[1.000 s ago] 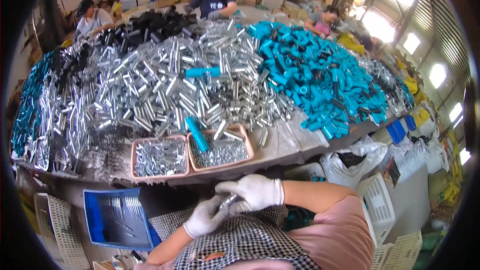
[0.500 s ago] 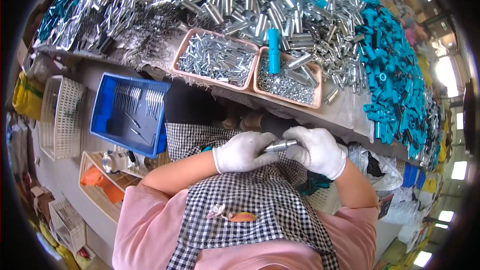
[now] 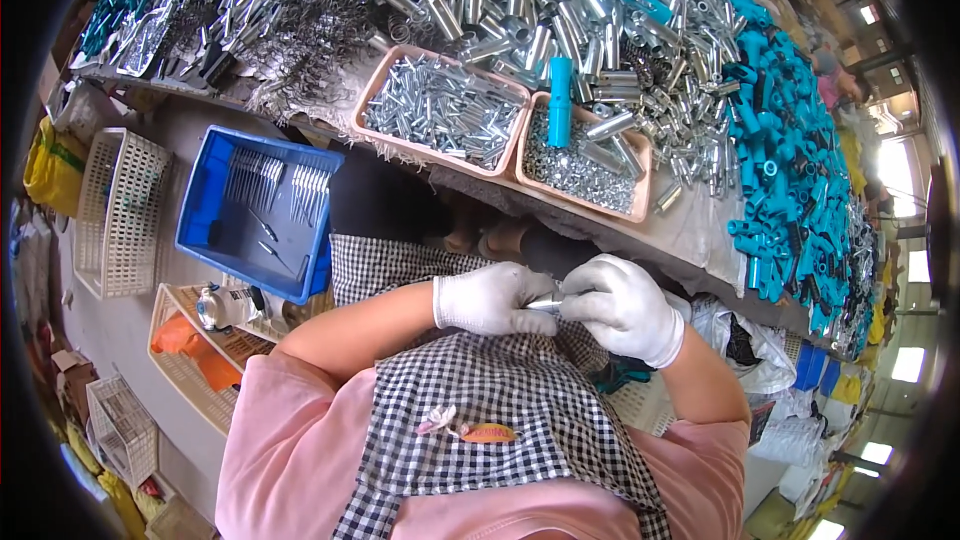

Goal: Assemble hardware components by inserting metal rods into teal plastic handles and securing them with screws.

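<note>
Both my hands wear white gloves and meet in front of the checked apron (image 3: 480,390). A short shiny metal tube (image 3: 543,306) lies between them, mostly covered by fingers. My left hand (image 3: 490,298) is closed round its left end. At the other end, my right hand (image 3: 622,310) has its fingertips and thumb closed on the tube. Beyond the hands, on the workbench edge, stand two pink trays: the left tray (image 3: 440,153) has thin metal pins, the right tray (image 3: 580,202) has small metal pieces, several tubes and an upright teal handle (image 3: 560,105).
Loose metal tubes (image 3: 440,15) cover the bench, with a heap of teal plastic parts (image 3: 785,160) at its right. Left of my knees is a blue crate (image 3: 190,240) of slim metal tools. White baskets (image 3: 100,215) and a cream crate (image 3: 195,380) with orange cloth stand further left.
My right hand has shifted left along the tube, and its fingers hide more of the metal. Both hands are closer together. The whole view has shifted slightly.
</note>
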{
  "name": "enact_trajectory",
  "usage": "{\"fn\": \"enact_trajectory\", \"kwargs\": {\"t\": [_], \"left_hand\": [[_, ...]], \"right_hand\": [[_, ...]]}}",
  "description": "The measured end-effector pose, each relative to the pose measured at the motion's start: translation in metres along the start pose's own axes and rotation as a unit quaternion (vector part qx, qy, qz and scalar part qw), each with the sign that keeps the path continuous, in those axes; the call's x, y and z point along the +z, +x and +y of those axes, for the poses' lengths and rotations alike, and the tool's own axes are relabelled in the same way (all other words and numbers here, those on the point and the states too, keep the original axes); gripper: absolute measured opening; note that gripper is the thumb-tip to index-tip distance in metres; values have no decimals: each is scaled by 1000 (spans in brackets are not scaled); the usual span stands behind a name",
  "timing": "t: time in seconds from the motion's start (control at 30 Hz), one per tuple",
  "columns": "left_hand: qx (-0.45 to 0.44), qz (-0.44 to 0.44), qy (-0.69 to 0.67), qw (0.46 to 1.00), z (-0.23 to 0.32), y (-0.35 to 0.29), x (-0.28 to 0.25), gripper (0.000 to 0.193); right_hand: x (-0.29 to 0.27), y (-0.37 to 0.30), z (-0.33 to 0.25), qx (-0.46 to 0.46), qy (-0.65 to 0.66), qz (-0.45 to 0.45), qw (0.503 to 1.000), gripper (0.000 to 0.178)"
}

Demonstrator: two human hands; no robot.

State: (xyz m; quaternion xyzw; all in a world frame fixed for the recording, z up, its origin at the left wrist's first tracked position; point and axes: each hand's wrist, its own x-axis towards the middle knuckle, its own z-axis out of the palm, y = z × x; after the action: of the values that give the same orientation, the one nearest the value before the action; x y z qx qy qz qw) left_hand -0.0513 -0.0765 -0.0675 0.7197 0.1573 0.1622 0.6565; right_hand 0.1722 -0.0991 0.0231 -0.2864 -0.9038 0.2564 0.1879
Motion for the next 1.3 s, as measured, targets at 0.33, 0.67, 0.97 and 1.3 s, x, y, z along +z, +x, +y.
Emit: {"fn": "enact_trajectory", "kwargs": {"t": [0.33,0.67,0.97,1.3], "left_hand": [[12,74,66,995,-4,-1,7,40],[12,59,80,995,-5,-1,6,41],[14,60,61,996,-7,-3,7,42],[19,43,81,996,-8,-1,6,44]], "right_hand": [[8,2,-14,267,35,-31,963,35],[1,-4,-1,223,-57,-76,970,38],[4,-7,-8,220,46,2,974,52],[6,-6,-8,227,2,16,974,54]]}}
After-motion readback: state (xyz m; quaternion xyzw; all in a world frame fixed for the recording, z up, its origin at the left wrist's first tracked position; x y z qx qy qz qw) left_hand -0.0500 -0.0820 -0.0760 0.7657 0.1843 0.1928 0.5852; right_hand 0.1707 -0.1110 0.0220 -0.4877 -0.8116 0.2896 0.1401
